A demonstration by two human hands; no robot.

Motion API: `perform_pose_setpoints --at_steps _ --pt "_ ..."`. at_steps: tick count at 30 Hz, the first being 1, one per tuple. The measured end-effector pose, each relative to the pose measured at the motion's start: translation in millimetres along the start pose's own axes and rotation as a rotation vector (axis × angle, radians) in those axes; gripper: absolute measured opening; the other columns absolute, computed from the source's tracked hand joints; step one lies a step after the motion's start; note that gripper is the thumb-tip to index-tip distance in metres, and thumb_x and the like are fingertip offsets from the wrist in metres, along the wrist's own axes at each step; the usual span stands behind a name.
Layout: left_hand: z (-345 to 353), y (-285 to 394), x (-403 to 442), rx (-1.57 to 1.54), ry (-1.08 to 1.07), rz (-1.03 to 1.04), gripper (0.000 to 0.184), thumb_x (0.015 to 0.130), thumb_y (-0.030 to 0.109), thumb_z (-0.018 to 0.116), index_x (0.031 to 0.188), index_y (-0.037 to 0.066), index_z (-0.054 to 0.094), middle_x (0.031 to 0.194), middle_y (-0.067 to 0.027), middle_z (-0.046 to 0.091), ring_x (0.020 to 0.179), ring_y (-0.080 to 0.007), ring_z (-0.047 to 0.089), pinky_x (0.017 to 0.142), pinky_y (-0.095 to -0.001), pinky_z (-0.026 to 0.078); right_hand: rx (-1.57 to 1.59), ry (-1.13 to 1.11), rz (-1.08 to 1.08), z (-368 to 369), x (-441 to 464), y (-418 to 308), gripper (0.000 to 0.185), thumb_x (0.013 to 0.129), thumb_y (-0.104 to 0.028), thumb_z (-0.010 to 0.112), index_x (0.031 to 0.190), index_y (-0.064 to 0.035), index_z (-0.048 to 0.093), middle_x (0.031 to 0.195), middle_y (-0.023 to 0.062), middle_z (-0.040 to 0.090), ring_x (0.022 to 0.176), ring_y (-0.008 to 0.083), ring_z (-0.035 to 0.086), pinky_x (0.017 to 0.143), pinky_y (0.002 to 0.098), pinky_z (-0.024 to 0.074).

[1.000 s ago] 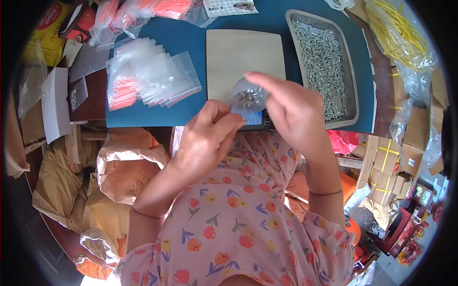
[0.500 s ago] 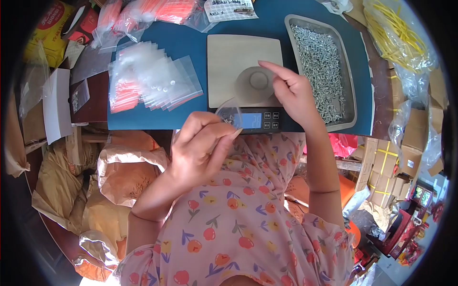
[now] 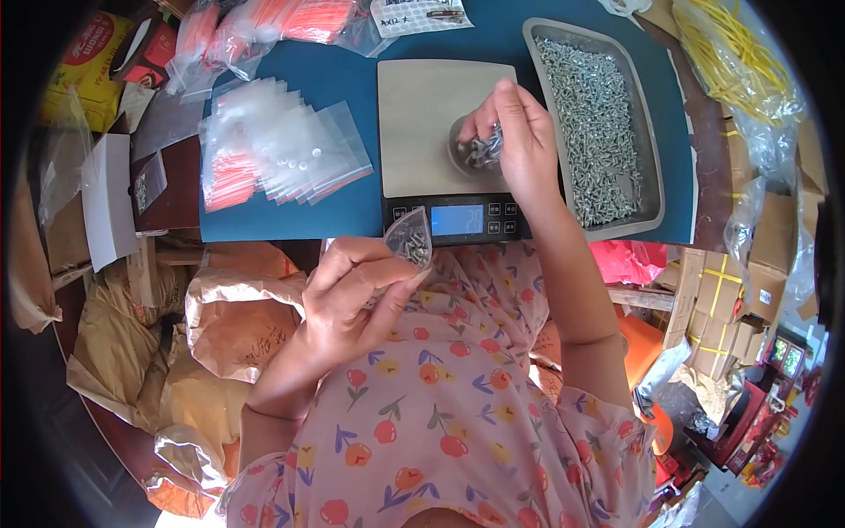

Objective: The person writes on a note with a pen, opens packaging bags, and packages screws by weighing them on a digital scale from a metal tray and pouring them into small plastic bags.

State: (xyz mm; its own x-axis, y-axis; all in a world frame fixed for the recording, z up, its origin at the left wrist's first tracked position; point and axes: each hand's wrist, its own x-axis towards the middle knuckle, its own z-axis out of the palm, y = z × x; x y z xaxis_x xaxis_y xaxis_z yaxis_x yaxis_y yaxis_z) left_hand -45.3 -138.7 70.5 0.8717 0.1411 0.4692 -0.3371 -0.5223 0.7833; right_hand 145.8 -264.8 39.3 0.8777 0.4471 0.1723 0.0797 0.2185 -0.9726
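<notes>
The left grip (image 3: 352, 295) is closed in a narrow pinch, thumb against curled fingers, on the lower edge of a small clear zip bag (image 3: 394, 231). The bag stands up beyond the fingertips, tilted a little to the right, with a cluster of metal screws (image 3: 414, 248) gathered inside it just past the thumb.

Ahead and to the right of that pinch, the right grip (image 3: 526, 141) has its fingers bent down at a round cup (image 3: 458, 160), which sits on the plate of a digital scale (image 3: 418, 123). A handful of loose screws (image 3: 482, 151) shows right under the bent fingers; I cannot tell whether the fingers are clasping them or whether they lie in the cup. The hand itself hides part of the cup's rim. The scale's lit display (image 3: 458, 220) lies between the two grips, just beyond the zip bag.

To the right of the right grip, near it, a metal tray (image 3: 648, 209) full of similar screws rests on the blue surface (image 3: 352, 216). Beyond the left grip and to its left, a fanned pile of flat zip bags (image 3: 273, 132) lies well apart from the fingers, several small white discs (image 3: 304, 165) on top.
</notes>
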Motion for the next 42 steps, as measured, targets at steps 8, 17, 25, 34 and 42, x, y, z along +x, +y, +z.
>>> perform_pose_setpoints --at_steps 8,17,25,34,42 --pt "1.0 -0.7 5.3 -0.032 0.074 0.007 0.014 0.077 -0.006 0.066 0.089 0.001 0.063 0.092 -0.0098 0.059 0.075 -0.0147 0.057 0.062 -0.0247 0.047 0.330 0.101 0.112 -12.0 -6.6 -25.2 0.039 0.101 -0.030 0.038 0.068 -0.0093 0.039 0.055 -0.0041 0.032 0.046 0.0061 0.028 0.043 0.0216 0.0243" --pt "-14.5 -5.5 -18.5 -0.420 -0.133 -0.271 0.010 0.091 -0.004 0.050 0.100 -0.001 0.051 0.109 -0.0202 0.062 0.097 -0.0213 0.062 0.082 -0.0311 0.049 -0.134 -0.427 0.357 -27.2 -70.5 -48.5 0.015 0.089 -0.019 0.060 0.094 -0.0057 0.063 0.058 -0.0068 0.042 0.051 0.0018 0.038 0.048 0.0198 0.0297" --pt "-2.0 -2.7 -22.8 -0.532 -0.247 -0.153 0.023 0.082 -0.008 0.059 0.104 -0.003 0.053 0.103 -0.0184 0.064 0.088 -0.0243 0.067 0.073 -0.0306 0.055 -0.489 -0.547 -0.126 -15.8 -109.6 -66.7 0.014 0.073 -0.004 0.070 0.082 -0.0068 0.059 0.064 0.0056 0.055 0.050 0.0181 0.054 0.044 0.0292 0.0395" --pt "0.5 11.6 -8.8 -0.412 -0.444 -0.321 0.016 0.072 -0.005 0.069 0.086 0.001 0.063 0.084 -0.0112 0.066 0.076 -0.0244 0.065 0.066 -0.0314 0.051 -0.583 -0.707 -0.330 -6.7 -114.8 -68.3 0.016 0.071 -0.004 0.068 0.075 -0.0044 0.052 0.061 0.0045 0.049 0.049 0.0213 0.053 0.042 0.0323 0.0402" --pt "-5.3 8.6 -17.4 -0.586 -0.428 -0.430 0.013 0.072 -0.007 0.071 0.079 0.000 0.064 0.086 -0.0135 0.068 0.091 -0.0254 0.067 0.079 -0.0335 0.052 -0.553 -0.724 -0.569 0.0 -117.4 -53.5 0.030 0.070 -0.015 0.074 0.063 -0.0069 0.046 0.060 0.0040 0.045 0.047 0.0195 0.050 0.040 0.0299 0.0393"
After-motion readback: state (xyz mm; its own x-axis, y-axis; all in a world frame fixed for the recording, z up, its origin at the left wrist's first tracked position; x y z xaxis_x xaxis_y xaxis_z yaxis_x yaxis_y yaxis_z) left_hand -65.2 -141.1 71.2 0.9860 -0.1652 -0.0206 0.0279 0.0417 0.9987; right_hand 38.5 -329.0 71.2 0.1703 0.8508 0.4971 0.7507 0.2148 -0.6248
